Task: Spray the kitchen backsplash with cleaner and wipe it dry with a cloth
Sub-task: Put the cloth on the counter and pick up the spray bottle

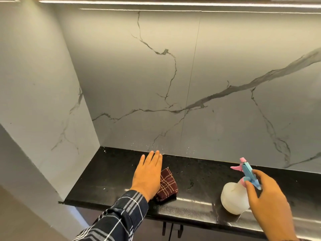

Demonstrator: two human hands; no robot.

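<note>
The grey marble backsplash (173, 75) with dark veins rises behind a black countertop (107, 180); small droplets speckle its lower edge near the middle. A folded maroon checked cloth (168, 184) lies on the counter. My left hand (147, 174) lies flat, fingers straight, over the cloth's left part. A white spray bottle (232, 197) with a blue and pink trigger head (246, 171) stands on the counter to the right. My right hand (267, 202) is right by its neck, fingers spread beside the trigger, not closed on it.
A marble side wall (43, 93) closes the counter's left end. A light strip (173, 4) runs under the upper cabinet. Dark cabinet handles (172, 229) show below the counter's front edge. Wet spots lie on the counter between cloth and bottle.
</note>
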